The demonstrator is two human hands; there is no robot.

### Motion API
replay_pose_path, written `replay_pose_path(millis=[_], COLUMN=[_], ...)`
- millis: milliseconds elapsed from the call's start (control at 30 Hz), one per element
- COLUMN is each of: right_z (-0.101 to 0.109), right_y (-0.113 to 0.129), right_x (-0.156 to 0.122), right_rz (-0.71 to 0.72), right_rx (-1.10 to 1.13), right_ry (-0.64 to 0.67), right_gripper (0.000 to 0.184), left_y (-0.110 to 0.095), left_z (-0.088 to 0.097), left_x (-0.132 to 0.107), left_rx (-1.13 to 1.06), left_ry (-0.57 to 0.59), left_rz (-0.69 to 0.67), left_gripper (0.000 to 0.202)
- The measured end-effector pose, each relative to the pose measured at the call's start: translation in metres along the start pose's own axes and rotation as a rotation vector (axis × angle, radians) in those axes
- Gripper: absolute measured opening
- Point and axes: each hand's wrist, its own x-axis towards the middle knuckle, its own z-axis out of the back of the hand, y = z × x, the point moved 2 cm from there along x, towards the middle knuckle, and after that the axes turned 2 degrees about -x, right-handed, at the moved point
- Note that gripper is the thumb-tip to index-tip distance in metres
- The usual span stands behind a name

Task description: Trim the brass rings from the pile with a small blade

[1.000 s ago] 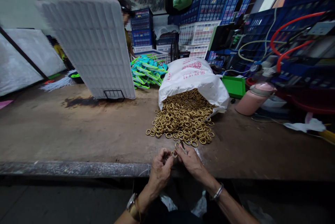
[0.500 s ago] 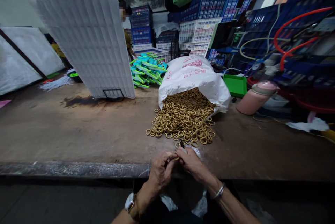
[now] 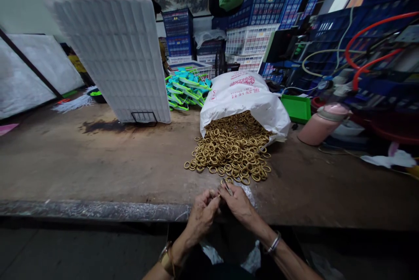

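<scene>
My left hand [image 3: 202, 213] is closed in a pinch just past the table's front edge. A gold-coloured ring showed at its fingertips half a second ago; the fingers now mostly cover it. Touching those fingertips, my right hand [image 3: 241, 205] is closed around a small slim metal tool [image 3: 229, 190], whose exact kind I cannot make out. Just beyond my hands lies a heap of gold-coloured rings [image 3: 234, 151]. They spill from the open mouth of a white woven sack [image 3: 240, 95] with red print, lying on its side.
The wooden table [image 3: 98, 166] has a worn front edge. Left stands a tall white ribbed panel [image 3: 113, 57], with a person partly behind it. Turquoise and green plastic pieces [image 3: 186, 90] are piled behind. At right are a green tray [image 3: 296, 108], a pink bottle [image 3: 322, 125] and red hoses [image 3: 356, 70].
Both hands stay together at nearly the same spot. The right hand's tool has turned a little, and the ring between the fingertips has become mostly hidden. The view has shifted slightly.
</scene>
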Motion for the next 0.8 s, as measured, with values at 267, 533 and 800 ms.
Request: replay_pose_path(millis=[267,533,800], right_z=[-0.001,0.007,0.005], right_y=[0.003,-0.002,0.004], right_x=[-0.001,-0.001,-0.02], right_rz=[0.037,0.117,0.245], right_rx=[0.01,-0.121,-0.515], right_ry=[0.016,-0.088,0.096], right_gripper=[0.034,0.031,0.023], left_y=[0.003,0.0,-0.008], left_z=[-0.002,-0.003,-0.006], left_x=[-0.004,-0.009,-0.008], left_rx=[-0.161,-0.277,-0.3], left_ry=[0.034,0.045,0.027], left_rz=[0.14,0.137,0.079], left_gripper=[0.036,0.035,0.036])
